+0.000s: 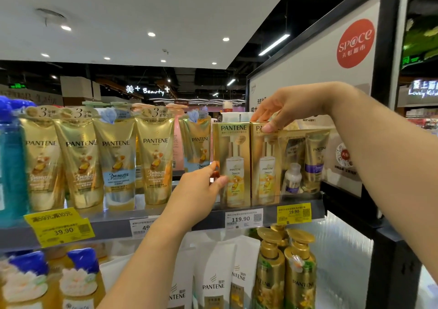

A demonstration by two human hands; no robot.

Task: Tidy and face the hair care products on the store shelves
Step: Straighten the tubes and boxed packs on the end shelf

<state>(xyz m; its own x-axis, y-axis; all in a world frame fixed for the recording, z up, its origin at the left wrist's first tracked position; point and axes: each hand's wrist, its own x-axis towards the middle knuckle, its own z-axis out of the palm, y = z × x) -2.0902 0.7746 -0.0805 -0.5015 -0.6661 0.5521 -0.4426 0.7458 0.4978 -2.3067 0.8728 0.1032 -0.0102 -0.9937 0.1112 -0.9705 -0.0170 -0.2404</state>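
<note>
Gold Pantene cartons are standing side by side at the right end of the upper shelf (pixel 166 216), both facing forward and upright. The left hand (pixel 201 190) is reaching up from below, with its thumb pressing the front lower-left of the left carton (pixel 233 164) and its fingers (pixel 213 166) curling round that carton's left edge. The right hand (pixel 284 109) is arching over from the right, wrist bent down, with its thumb lying on the upper front of the right carton (pixel 264 166) and its other digits curling over the carton's top, pinching it. The thumb is covering part of the brand name on the right carton. A clear sample pack (pixel 303 161) is standing just beside the right carton, touching it. Gold tubes (pixel 116 164) are lining the shelf to the left, somewhat blurred. Price tags (pixel 244 218) are hanging on the shelf edge, one partly hidden by the left forearm. Pump bottles (pixel 284 268) are sitting on the shelf below, cut off by the frame.
</note>
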